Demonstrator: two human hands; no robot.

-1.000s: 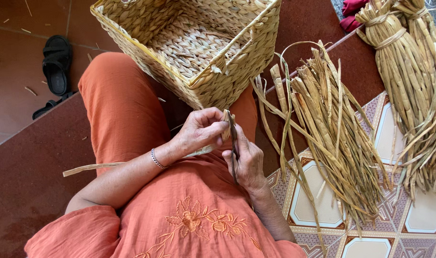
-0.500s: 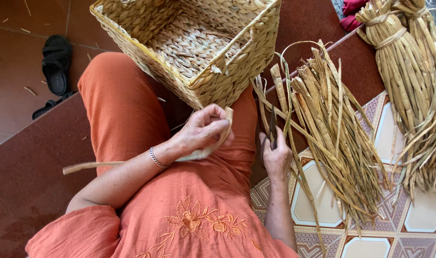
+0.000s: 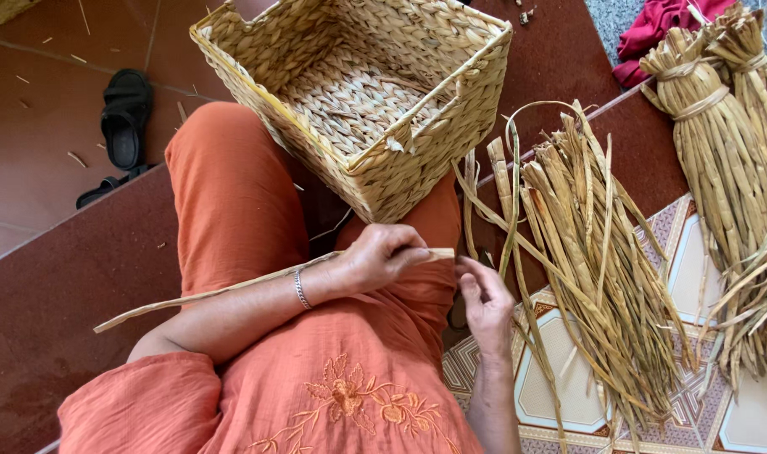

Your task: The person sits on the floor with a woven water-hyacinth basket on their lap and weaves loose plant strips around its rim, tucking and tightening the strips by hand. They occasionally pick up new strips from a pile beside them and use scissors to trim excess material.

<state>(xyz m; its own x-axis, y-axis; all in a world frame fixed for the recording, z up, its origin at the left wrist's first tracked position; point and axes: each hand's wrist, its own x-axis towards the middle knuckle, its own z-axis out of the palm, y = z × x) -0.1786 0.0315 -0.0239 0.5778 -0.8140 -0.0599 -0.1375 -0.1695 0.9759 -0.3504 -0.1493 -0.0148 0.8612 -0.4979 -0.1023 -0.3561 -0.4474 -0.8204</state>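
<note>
Left fingers [image 3: 400,244] are pinching a reed strip [image 3: 232,290]; right hand [image 3: 484,298] is hovering loosely spread just beside its tip. Strip's probably brittle, so bending could snap it.

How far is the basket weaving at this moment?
Done: the woven basket already has a full base and walls, and rests on the lap. In hand: the left hand pinches one dried strand; the right hand is open beside it. Left: a loose pile and tied bundles lie unused.
</note>
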